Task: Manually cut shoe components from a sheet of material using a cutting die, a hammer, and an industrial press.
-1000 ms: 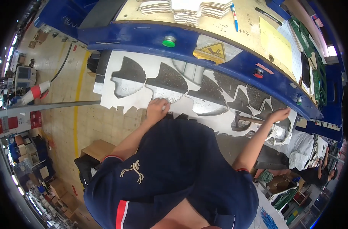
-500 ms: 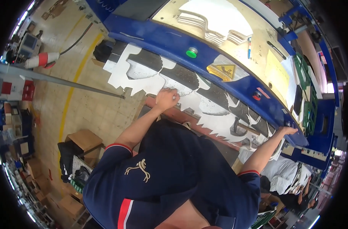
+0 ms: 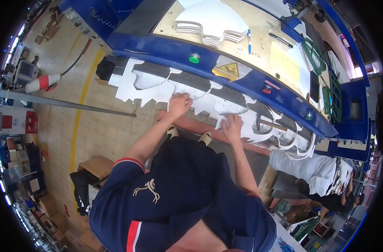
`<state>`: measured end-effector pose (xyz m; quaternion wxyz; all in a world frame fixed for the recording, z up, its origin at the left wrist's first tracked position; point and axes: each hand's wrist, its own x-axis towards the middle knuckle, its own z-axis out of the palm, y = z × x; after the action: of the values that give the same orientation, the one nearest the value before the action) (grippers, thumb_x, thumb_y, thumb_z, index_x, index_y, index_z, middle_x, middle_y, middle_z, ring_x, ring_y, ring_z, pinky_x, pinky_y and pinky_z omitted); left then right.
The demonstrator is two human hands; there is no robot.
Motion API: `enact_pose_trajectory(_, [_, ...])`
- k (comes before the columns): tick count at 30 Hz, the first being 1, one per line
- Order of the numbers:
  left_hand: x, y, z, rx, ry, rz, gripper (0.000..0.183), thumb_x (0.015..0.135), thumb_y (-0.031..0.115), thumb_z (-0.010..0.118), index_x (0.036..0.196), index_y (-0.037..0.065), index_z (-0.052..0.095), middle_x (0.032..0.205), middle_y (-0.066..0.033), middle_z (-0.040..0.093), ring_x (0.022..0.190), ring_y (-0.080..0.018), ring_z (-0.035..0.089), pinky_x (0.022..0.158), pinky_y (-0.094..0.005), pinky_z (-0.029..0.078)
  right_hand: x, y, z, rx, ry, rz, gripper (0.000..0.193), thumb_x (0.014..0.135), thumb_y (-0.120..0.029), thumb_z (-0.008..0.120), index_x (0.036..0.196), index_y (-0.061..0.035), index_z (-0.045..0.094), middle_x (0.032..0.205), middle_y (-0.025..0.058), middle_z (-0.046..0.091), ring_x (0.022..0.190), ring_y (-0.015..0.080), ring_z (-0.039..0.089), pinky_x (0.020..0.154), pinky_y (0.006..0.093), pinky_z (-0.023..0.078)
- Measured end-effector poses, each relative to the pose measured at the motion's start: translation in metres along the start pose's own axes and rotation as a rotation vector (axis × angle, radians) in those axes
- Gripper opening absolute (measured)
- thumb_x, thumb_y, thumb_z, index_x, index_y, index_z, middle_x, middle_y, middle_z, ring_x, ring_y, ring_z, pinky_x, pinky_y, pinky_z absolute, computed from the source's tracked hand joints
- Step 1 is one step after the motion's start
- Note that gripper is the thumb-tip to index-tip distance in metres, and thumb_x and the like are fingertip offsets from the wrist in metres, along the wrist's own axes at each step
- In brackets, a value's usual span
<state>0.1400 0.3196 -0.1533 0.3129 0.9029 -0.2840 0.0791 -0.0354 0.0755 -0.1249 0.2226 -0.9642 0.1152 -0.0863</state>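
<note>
A long white sheet point(image 3: 125, 86) full of scalloped cut-outs lies along a dark, speckled work bed point(image 3: 158, 69) in front of me. My left hand point(image 3: 179, 105) has its fingers curled over the near edge of the sheet, left of the middle. Farther right, my right hand point(image 3: 232, 126) grips the same ragged edge, with the fingertips on top and the thumb hidden. Right of that hand, a tool with a wooden handle point(image 3: 273, 124) lies across the bed among the thin white strips.
Beyond the bed runs a blue machine beam point(image 3: 158, 52) with a green button point(image 3: 194, 58) and a red button point(image 3: 267, 88). Upon it rest stacked white cut pieces point(image 3: 212, 21), a pen point(image 3: 249, 42) and a dark phone point(image 3: 314, 85). A grey pole point(image 3: 74, 103) juts in at left.
My right hand has left the right end of the blue beam and come down to the white sheet's near edge. My left hand stays at that edge. The view has shifted slightly.
</note>
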Motion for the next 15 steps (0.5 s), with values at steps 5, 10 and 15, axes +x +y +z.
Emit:
enact_pose_trajectory(5, [0.000,0.010,0.003,0.074,0.044,0.016,0.018,0.081,0.022,0.063,0.072,0.007,0.059,0.071,-0.0083,0.066,0.073,-0.0299,0.061,0.069,-0.0445,0.049,0.002,0.002,0.013,-0.145,0.199,-0.090,0.030,0.087,-0.031,0.064,0.105,-0.0074,0.066,0.114,0.0100,0.060,0.110,0.0334,0.049,0.092,0.0478,0.035])
enact_pose_trajectory(10, [-0.001,0.014,0.004,0.091,0.019,-0.018,0.017,0.080,0.020,0.062,0.070,0.006,0.059,0.070,-0.0107,0.065,0.073,-0.0300,0.062,0.071,-0.0449,0.049,0.009,0.001,0.007,-0.166,0.062,-0.060,0.030,0.089,-0.035,0.062,0.093,-0.0057,0.068,0.104,0.0110,0.064,0.107,0.0339,0.050,0.092,0.0476,0.034])
enact_pose_trajectory(15, [-0.007,0.013,0.001,0.059,0.040,0.030,0.018,0.081,0.021,0.064,0.071,0.007,0.057,0.072,-0.0085,0.065,0.072,-0.0303,0.061,0.069,-0.0447,0.049,0.009,0.003,0.008,-0.121,0.079,-0.081,0.028,0.089,-0.032,0.063,0.081,-0.0054,0.066,0.092,0.0101,0.065,0.097,0.0334,0.052,0.086,0.0463,0.036])
